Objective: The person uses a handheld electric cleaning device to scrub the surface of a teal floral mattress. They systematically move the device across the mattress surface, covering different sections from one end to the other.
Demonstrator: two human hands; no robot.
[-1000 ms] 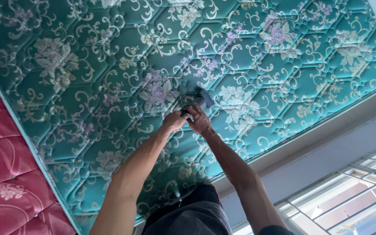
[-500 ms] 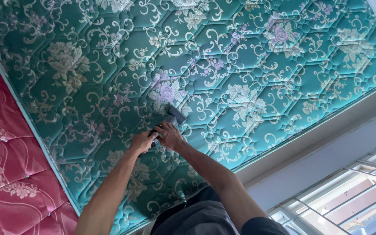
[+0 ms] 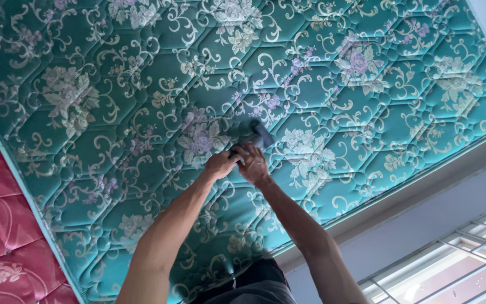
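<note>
A teal quilted mattress (image 3: pixel 142 112) with cream and lilac flower patterns fills most of the view. My left hand (image 3: pixel 220 165) and my right hand (image 3: pixel 252 163) are pressed together on its surface near the middle. Both grip the dark handle of a small blue-grey tool (image 3: pixel 251 134), whose head lies flat against the fabric just above my fingers. The tool's shape is blurred. My forearms reach up from the bottom of the view.
A red quilted mattress (image 3: pixel 1 236) adjoins the teal one on the left. A pale wall (image 3: pixel 423 225) runs along the mattress's lower right edge, with a barred window (image 3: pixel 457 270) at the bottom right. My dark clothing (image 3: pixel 254 284) shows at the bottom.
My hands and the tool moved down-left across the mattress, then back right and slightly up. The view has shifted with them.
</note>
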